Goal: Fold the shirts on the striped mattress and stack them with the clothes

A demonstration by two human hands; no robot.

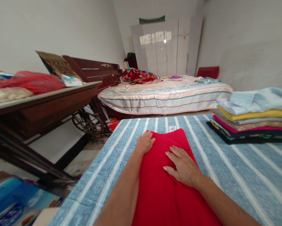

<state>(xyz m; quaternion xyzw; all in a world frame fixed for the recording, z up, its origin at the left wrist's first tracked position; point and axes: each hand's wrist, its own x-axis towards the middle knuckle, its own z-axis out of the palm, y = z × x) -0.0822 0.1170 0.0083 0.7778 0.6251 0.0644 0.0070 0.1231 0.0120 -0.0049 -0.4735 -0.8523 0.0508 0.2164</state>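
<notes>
A red garment (159, 188) lies lengthwise on the blue-and-white striped bed cover (108, 169), its near end running out of the bottom of the view. My left hand (144, 142) rests flat at its far left corner, fingers stretched out along the edge. Spread fingers of my right hand (182, 166) lie on the upper right part of the cloth. Neither hand grips anything. The garment's exact kind cannot be made out.
To the right stands a stack of folded clothes (251, 122). On the left, a wooden sewing-machine table (58, 102) holds a red plastic bag (37, 82). A blue box (18, 201) sits low at the left. Beyond are a second bed (166, 102) and a white wardrobe (162, 53).
</notes>
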